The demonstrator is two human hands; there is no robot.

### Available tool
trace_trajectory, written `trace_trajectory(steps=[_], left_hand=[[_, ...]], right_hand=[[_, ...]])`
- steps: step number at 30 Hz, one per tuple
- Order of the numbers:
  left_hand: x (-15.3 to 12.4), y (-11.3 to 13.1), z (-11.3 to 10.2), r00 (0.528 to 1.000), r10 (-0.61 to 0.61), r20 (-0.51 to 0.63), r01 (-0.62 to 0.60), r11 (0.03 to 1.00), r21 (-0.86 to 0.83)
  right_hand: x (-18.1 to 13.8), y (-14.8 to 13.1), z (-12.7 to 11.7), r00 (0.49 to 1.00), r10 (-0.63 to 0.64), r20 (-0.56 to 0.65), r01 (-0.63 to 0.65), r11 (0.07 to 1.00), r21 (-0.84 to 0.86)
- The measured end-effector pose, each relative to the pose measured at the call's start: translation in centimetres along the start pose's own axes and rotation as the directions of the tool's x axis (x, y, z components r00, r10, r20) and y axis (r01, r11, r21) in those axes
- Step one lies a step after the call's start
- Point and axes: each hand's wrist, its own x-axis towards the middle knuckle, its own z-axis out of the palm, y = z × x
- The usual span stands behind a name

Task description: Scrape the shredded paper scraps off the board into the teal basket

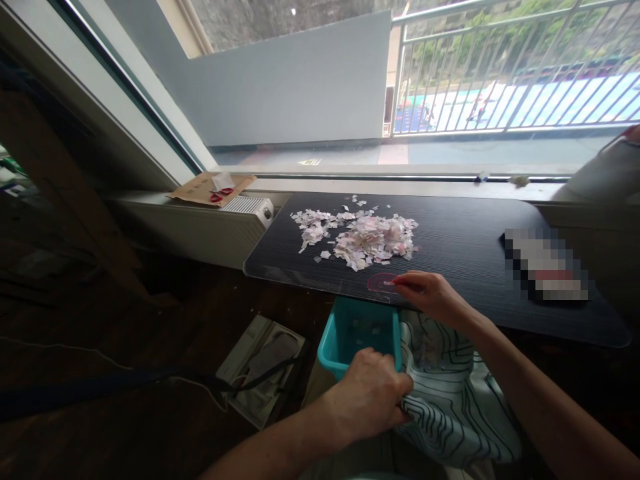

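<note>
A heap of small pink and white paper scraps [363, 237] lies on the black desk [465, 233] by the window. My right hand [430, 297] rests at the desk's front edge, its fingertips pinched on a small scrap beside a pink round mark. My left hand [373, 393] is closed on the near rim of a teal plastic bin [357, 330] held just below the desk edge, against striped white cloth [450, 393] on my lap. A few scraps lie inside the bin.
Red scissors [220, 194] lie on brown cardboard on the windowsill at the left, next to a white device [250, 207]. A blurred-out object [545, 263] sits on the desk's right side. A flat grey case and cables [263, 373] lie on the dark floor.
</note>
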Motion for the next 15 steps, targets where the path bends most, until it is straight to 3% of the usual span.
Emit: trace_trajectory(steps=[2, 7, 11, 15], left_hand=[[0.1, 0.0, 0.0, 1.0, 0.001, 0.011, 0.0, 1.0, -0.006], [-0.1, -0.1, 0.0, 1.0, -0.006, 0.011, 0.007, 1.0, -0.029], [-0.7, -0.2, 0.0, 0.999, -0.036, -0.01, 0.036, 0.998, -0.049], [-1.3, -0.9, 0.9, 0.998, -0.07, 0.0, 0.07, 0.996, -0.054]], right_hand=[[0.0, -0.1, 0.0, 1.0, -0.013, -0.019, 0.012, 0.999, -0.037], [0.1, -0.4, -0.6, 0.996, -0.038, 0.083, 0.042, 0.998, -0.051], [2.1, 0.8, -2.4, 0.992, -0.004, -0.127, -0.01, 0.994, -0.107], [6.7, 1.5, -4.4, 0.958, 0.008, -0.286, -0.07, 0.976, -0.207]])
